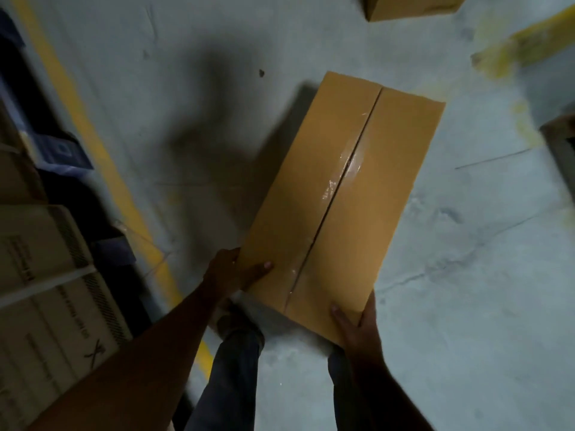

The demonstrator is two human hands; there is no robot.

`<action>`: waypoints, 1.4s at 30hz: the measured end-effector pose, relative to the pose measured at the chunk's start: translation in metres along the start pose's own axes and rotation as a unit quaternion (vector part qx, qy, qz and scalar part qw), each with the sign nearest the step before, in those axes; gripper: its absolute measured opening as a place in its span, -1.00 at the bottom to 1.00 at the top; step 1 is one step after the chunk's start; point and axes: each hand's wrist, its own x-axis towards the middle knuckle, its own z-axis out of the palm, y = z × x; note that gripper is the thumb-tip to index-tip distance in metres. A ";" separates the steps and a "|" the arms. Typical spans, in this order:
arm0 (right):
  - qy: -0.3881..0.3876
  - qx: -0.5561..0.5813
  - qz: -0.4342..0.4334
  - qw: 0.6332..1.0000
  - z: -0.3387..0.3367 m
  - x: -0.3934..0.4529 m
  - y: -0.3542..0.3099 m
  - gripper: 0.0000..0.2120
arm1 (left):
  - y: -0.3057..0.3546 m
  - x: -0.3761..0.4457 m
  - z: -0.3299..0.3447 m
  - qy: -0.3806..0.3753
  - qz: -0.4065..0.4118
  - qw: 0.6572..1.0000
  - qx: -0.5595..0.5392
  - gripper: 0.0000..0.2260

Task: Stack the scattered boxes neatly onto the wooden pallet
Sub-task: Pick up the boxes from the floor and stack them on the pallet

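A long brown cardboard box, taped along its middle seam, is held above the grey floor in front of me. My left hand grips its near left corner, thumb on top and fingers under the side. At the near right corner my right hand grips the box the same way, thumb lying on the top face. A second brown box lies on the floor at the top edge, partly cut off. No wooden pallet can be made out for certain.
Pale printed cartons are stacked at the left, beside a yellow floor line. Worn yellow paint marks the floor at the upper right. A dark frame edge shows at the right. My legs are below the box.
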 end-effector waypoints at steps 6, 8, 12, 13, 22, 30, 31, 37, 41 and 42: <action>-0.024 0.039 -0.028 0.999 -0.098 -0.090 -0.077 -0.39 | 0.071 -0.153 0.008 0.001 0.008 0.974 -0.227 -0.41; -0.058 0.052 -0.021 0.997 -0.135 -0.122 -0.097 -0.38 | 0.091 -0.217 0.014 0.005 -0.003 0.961 -0.276 -0.41; -0.116 0.054 -0.031 0.991 -0.201 -0.187 -0.128 -0.49 | 0.128 -0.334 0.034 0.047 0.009 0.949 -0.312 -0.70; -0.127 0.058 -0.045 0.989 -0.217 -0.201 -0.133 -0.51 | 0.136 -0.358 0.039 0.066 0.012 0.947 -0.315 -0.69; -0.146 0.037 -0.160 0.975 -0.338 -0.321 -0.144 -0.35 | 0.156 -0.501 0.108 0.145 0.044 0.937 -0.314 -0.60; -0.125 0.014 -0.247 0.961 -0.442 -0.405 -0.055 -0.23 | 0.120 -0.589 0.211 0.166 0.117 0.929 -0.310 -0.42; -0.123 0.017 -0.248 0.961 -0.458 -0.415 -0.039 -0.26 | 0.114 -0.601 0.229 0.164 0.119 0.928 -0.312 -0.41; -0.104 0.039 -0.266 0.958 -0.562 -0.467 0.044 -0.56 | 0.109 -0.677 0.339 0.151 0.122 0.925 -0.328 -0.37; -0.080 0.045 -0.273 0.958 -0.633 -0.470 0.090 -0.53 | 0.119 -0.716 0.408 0.126 0.190 0.923 -0.309 -0.42; -0.076 0.042 -0.276 0.957 -0.652 -0.466 0.099 -0.53 | 0.124 -0.722 0.426 0.137 0.199 0.921 -0.305 -0.45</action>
